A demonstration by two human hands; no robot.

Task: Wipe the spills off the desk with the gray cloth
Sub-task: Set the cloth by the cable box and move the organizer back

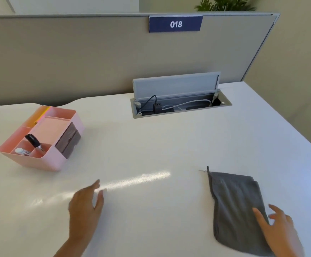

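The gray cloth [234, 206] lies folded flat on the white desk [160, 145] at the near right. My right hand [278, 230] rests with spread fingers on the cloth's near right part, not gripping it. My left hand [85, 206] hovers over the desk at the near left, fingers apart and holding nothing. A shiny streak [138, 179] runs across the desk between my hands; whether it is a spill or reflected light I cannot tell.
A pink desk organizer [41, 140] with a black marker and small items stands at the left. An open cable box [178, 104] with plugs and cords is set into the desk's back. A beige partition with a blue "018" sign [176, 24] stands behind the desk.
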